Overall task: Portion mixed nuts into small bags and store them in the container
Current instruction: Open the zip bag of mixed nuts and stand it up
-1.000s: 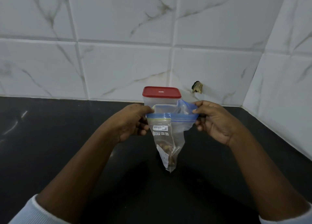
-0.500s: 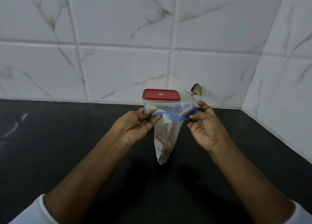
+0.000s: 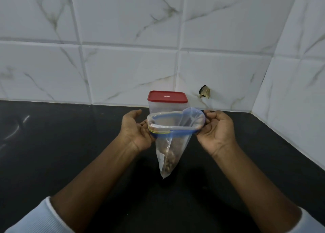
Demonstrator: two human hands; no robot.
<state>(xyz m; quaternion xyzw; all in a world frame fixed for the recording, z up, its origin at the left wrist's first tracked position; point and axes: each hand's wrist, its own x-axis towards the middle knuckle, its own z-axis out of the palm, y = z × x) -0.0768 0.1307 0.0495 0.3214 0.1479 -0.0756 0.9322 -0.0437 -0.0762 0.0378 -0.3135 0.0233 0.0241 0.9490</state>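
Hands hold a nut bag (image 3: pixel 173 127) open above the black counter (image 3: pixel 70 145).

Left hand (image 3: pixel 136 131) and right hand (image 3: pixel 217 130) pinch its blue-zippered rim; nuts (image 3: pixel 169 159) fill its tip, red-lidded container (image 3: pixel 167 101) just behind.

Both bare forearms reach forward from the lower corners and converge toward the middle. The left hand (image 3: pixel 135 130) is turned palm inward with its thumb raised. Its fingers curl onto the left end of the rim of a small clear plastic zip bag with a blue seal strip (image 3: pixel 168 148). The right hand (image 3: pixel 217 132) faces it, palm up and inward, and pinches the rim's right end between thumb and fingers. The hands are level and apart, and the bag's mouth is spread between them. A pale left sleeve (image 3: pixel 40 218) and right sleeve (image 3: pixel 314 222) end near the elbows.
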